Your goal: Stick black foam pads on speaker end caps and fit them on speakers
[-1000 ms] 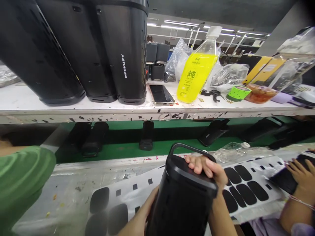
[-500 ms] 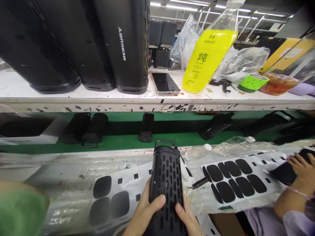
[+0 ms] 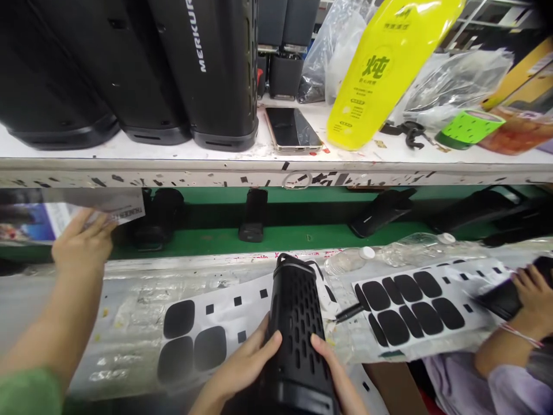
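Note:
Between my two hands is a black portable speaker (image 3: pixel 298 323) with rows of slotted holes and a handle loop at its far end. My left hand (image 3: pixel 246 357) grips its left side, thumb on the edge of the slotted face. On the other side my right hand (image 3: pixel 334 369) holds it, thumb lying beside the slots. Beneath and left of the speaker lies a white sheet of black stickers (image 3: pixel 194 346). A black pen (image 3: pixel 349 313) rests just right of the speaker, near a second sticker sheet (image 3: pixel 406 311).
A co-worker's arm (image 3: pixel 82 259) with a green sleeve reaches in from the left to a printed box (image 3: pixel 125 207). Another person's hand (image 3: pixel 533 294) holds a black piece at right. Above runs a shelf (image 3: pixel 173 167) with tall black speakers (image 3: pixel 216 75), a phone (image 3: pixel 294 128) and a yellow bottle (image 3: pixel 380 75).
The speaker has tilted in my hands, so its near end now shows. My view has dipped slightly. The green-sleeved co-worker's arm has reached forward, and a printed box has appeared at its hand.

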`<act>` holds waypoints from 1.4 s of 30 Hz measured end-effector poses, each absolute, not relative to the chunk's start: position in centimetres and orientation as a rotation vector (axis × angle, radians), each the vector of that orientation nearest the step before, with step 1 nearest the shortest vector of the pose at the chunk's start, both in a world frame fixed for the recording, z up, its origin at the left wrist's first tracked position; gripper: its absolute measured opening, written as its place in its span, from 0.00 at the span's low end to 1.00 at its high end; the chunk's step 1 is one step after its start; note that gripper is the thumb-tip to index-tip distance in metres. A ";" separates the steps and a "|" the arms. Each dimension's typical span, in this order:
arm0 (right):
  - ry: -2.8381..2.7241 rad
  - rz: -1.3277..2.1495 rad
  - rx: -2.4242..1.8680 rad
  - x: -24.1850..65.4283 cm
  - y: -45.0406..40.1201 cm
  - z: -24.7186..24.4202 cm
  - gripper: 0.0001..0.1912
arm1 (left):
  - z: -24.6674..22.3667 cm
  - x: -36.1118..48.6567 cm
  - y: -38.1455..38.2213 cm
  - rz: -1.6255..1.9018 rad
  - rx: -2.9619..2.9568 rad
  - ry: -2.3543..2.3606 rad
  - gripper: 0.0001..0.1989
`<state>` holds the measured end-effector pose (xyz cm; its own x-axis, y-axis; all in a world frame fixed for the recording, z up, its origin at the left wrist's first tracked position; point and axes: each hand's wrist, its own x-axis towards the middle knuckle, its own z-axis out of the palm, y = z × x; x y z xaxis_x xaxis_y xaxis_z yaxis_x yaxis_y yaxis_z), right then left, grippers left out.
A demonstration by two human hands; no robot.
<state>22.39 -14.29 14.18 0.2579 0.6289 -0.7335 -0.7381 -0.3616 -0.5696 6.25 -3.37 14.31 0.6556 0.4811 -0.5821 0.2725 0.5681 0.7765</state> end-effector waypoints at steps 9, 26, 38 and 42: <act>-0.215 1.454 -1.171 21.6 -14.4 17.6 0.67 | 16.4 7.2 -3.7 0.483 1.157 0.690 0.57; -0.243 1.463 -1.275 20.0 -15.8 18.2 0.64 | 17.4 5.2 -4.1 0.501 1.253 0.498 0.47; -0.326 1.444 -1.384 19.3 -16.5 18.8 0.66 | 17.9 5.6 -5.2 0.531 1.229 0.541 0.46; -0.336 1.423 -1.362 19.2 -16.7 18.5 0.65 | 17.9 5.7 -5.4 0.565 1.249 0.590 0.46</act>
<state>19.23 -16.69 18.54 0.2426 0.8101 -0.5337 -0.4862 -0.3745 -0.7895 5.67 -5.39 17.89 0.7239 0.6823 -0.1022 -0.0724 0.2225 0.9722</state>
